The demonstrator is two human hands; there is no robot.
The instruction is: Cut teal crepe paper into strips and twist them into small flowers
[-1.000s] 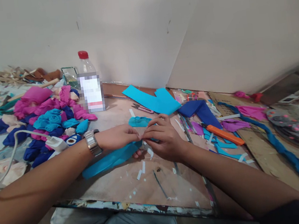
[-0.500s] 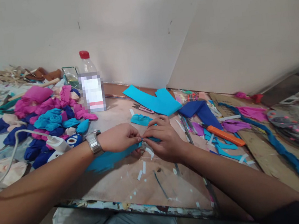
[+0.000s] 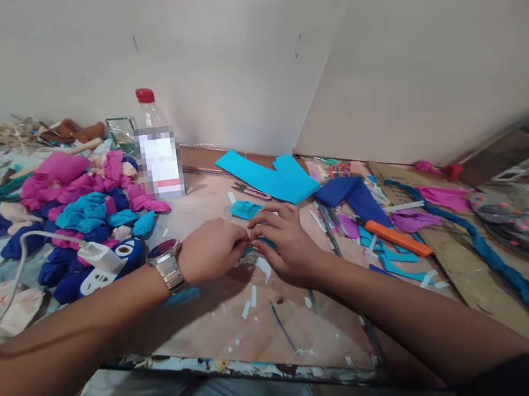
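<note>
My left hand (image 3: 215, 249), with a silver watch on its wrist, is closed with its thumb and fingertips pinched together. My right hand (image 3: 290, 246) meets it fingertip to fingertip, its fingers curled in. Both pinch a light-blue crepe paper strip, mostly hidden by the fingers. A loose end of the blue strip (image 3: 183, 296) shows below my left wrist. Just beyond the fingertips lies a short crumpled blue paper piece (image 3: 245, 210). Pink-handled thread snips (image 3: 258, 192) lie behind it, beside a folded blue paper strip (image 3: 269, 178).
At left is a heap of pink and blue paper flowers (image 3: 85, 210), with a power strip (image 3: 109, 268) and white cable. A red-capped bottle (image 3: 151, 115) stands by the wall. An orange utility knife (image 3: 397, 237) lies among scraps at right. White slips dot the board (image 3: 204, 334).
The blue strip, earlier spread wide beneath my left forearm, now shows only as a small end near the wrist. My left wrist has turned, so the watch face shows. The hands stay together.
</note>
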